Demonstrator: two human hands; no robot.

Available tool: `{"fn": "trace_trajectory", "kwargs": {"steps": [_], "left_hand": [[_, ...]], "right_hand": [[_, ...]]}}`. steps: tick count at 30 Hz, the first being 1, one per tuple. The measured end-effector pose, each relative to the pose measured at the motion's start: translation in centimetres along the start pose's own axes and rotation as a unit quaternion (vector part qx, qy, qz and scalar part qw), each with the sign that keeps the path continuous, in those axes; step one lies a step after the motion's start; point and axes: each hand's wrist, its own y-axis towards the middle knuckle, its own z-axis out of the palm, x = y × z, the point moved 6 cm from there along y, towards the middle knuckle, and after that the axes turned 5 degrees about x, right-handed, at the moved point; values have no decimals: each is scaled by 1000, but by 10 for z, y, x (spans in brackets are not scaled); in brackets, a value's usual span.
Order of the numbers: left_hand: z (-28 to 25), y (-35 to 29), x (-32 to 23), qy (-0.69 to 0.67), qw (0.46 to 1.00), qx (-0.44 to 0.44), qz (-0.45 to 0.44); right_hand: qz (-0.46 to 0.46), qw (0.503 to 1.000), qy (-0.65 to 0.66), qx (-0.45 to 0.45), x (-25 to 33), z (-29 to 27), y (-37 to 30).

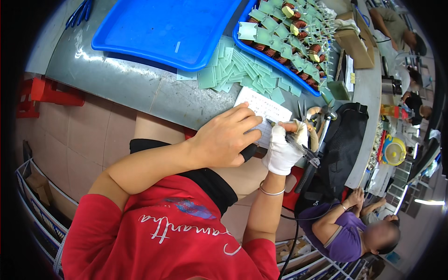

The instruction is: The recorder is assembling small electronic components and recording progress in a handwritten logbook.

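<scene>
A notepad [265,108] with handwriting on its white page lies at the table's near edge. My bare left hand [229,136] rests over the pad's left edge, fingers bent and slightly apart, holding nothing I can see. Something black shows by its thumb. My right hand [283,148], in a white glove with bare fingertips, is closed around a pen [270,122]. The pen's tip is at the page. Just beyond the pad, thin pale green plates [247,70] lie in a loose heap.
An empty blue tray [163,32] stands beyond the heap. Another blue tray [280,65] holds copper-wound coils [261,46] with green plates. Pliers [302,111], a hammer [329,115] and a black bag [347,140] lie at right. A person in purple [343,233] sits beyond.
</scene>
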Motion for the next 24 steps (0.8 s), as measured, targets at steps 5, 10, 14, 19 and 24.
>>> {"fn": "trace_trajectory", "kwargs": {"steps": [5, 10, 14, 19, 24], "left_hand": [[-1, -1, 1, 0, 1000, 0, 2], [1, 0, 2, -4, 1000, 8, 19], [3, 2, 2, -17, 999, 20, 22], [1, 0, 3, 16, 999, 32, 25], [-12, -5, 9, -6, 999, 49, 13]], "right_hand": [[35, 990, 126, -50, 0, -2, 1], [41, 991, 98, -87, 8, -7, 6], [37, 993, 90, -67, 6, -5, 9], [33, 994, 87, -64, -9, -8, 4], [44, 993, 80, -68, -13, -6, 3]]}}
